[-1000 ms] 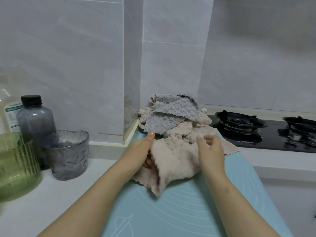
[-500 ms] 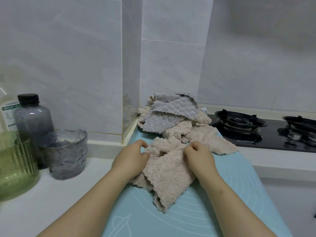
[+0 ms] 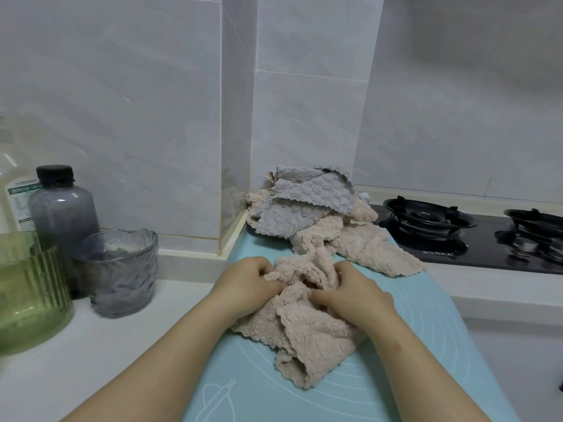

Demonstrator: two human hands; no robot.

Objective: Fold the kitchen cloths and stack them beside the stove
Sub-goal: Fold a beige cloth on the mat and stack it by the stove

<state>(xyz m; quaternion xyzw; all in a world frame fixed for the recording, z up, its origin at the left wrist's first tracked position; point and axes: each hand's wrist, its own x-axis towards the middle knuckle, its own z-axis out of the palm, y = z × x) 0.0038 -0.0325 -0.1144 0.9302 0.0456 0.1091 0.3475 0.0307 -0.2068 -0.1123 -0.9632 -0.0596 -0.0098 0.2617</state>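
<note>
One beige cloth (image 3: 313, 336) in left hand (image 3: 249, 284) and right hand (image 3: 350, 295); two burners (image 3: 426, 217).

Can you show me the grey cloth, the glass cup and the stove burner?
grey cloth (image 3: 316, 190), head view, middle of its upper fold.
glass cup (image 3: 122, 277), head view, front wall.
stove burner (image 3: 425, 215), head view, centre cap.

Both hands, left (image 3: 248, 284) and right (image 3: 350, 292), grip a crumpled beige cloth (image 3: 307, 330) on the blue mat (image 3: 411, 345).
</note>
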